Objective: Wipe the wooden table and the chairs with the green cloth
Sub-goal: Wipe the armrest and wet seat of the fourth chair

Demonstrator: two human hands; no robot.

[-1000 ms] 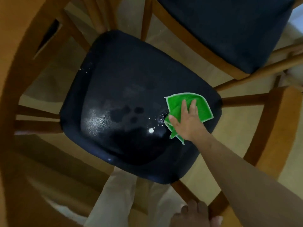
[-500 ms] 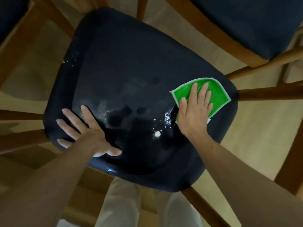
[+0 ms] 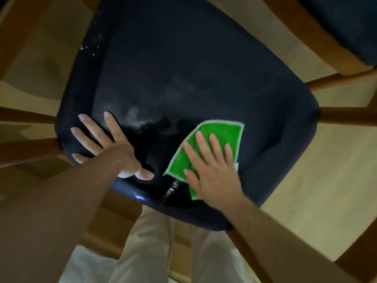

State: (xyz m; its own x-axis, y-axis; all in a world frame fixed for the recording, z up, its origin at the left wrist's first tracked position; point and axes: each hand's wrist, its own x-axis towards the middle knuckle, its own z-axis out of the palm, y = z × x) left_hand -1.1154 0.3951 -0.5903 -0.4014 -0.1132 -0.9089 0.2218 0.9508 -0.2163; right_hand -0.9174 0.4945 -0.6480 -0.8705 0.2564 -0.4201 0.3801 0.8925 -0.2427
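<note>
On the dark chair seat (image 3: 183, 64), our right hand (image 3: 212, 170) presses the green cloth (image 3: 220, 135) with straight fingers; our left hand (image 3: 106, 144) rests flat beside it. Droplets (image 3: 171, 189) near the front edge may run off if we sweep toward ourselves.

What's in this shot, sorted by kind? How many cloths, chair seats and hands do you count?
Green cloth: 1
Dark chair seats: 2, the near seat being wiped and the far seat at the top right corner
Hands: 2, the left hand flat on the near seat, the right hand pressing the cloth
Total: 5
</note>
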